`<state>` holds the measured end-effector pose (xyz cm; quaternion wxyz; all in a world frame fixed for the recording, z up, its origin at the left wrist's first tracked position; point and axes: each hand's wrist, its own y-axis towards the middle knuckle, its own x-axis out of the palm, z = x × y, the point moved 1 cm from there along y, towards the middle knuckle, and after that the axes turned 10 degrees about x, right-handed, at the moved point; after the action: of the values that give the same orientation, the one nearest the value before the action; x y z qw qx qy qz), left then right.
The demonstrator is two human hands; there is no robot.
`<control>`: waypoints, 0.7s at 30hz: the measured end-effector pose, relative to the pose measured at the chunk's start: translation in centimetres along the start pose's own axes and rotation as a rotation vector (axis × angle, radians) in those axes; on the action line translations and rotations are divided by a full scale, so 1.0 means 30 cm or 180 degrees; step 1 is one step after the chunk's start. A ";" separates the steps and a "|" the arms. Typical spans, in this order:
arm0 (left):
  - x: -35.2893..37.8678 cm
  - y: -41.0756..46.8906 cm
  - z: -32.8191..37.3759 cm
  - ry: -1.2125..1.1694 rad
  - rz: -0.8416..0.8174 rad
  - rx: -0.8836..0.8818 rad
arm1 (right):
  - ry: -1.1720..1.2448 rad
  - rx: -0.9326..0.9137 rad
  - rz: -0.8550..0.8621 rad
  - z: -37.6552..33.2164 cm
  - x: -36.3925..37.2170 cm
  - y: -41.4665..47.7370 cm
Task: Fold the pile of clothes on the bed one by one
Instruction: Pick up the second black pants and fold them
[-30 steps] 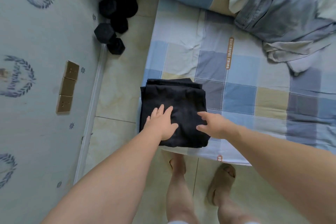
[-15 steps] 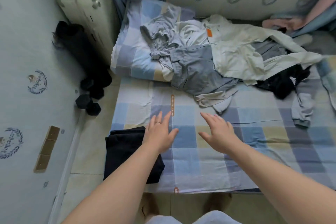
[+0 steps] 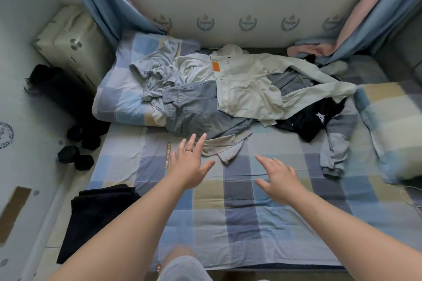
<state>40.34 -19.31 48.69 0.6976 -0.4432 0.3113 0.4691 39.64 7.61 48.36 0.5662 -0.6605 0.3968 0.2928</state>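
Observation:
A pile of unfolded clothes lies across the far half of the checked bed: grey-blue denim trousers, a cream shirt with an orange patch, a black garment and a grey sleeve. A folded black garment rests at the bed's near left corner. My left hand hovers open, fingers spread, just short of the trousers' hem. My right hand is open over bare sheet, holding nothing.
A checked pillow sits at the left under the clothes, another at the right. Black dumbbells and a cream suitcase stand on the floor at the left. Blue curtains hang at the back wall.
My view has lifted from the folded black garment to the pile. Both hands have left that garment and moved forward and right toward the unfolded clothes.

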 end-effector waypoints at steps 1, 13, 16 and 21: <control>-0.002 0.029 0.032 0.0034 0.0004 0.0006 | 0.0034 0.0015 0.0023 0.035 -0.022 0.011; 0.104 0.614 0.206 0.0165 -0.0179 0.0388 | 0.0033 0.0346 0.0238 0.306 -0.115 0.342; 0.192 0.827 0.139 0.0117 -0.0271 0.0420 | 0.0031 0.0526 0.0181 0.361 -0.081 0.544; 0.339 1.204 0.032 0.0033 -0.0695 0.0601 | -0.0101 0.0927 -0.0028 0.418 -0.014 0.834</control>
<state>10.47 -8.53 28.65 0.7814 -0.4093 0.3075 0.3568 18.78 18.88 33.46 0.6635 -0.5684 0.4231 0.2401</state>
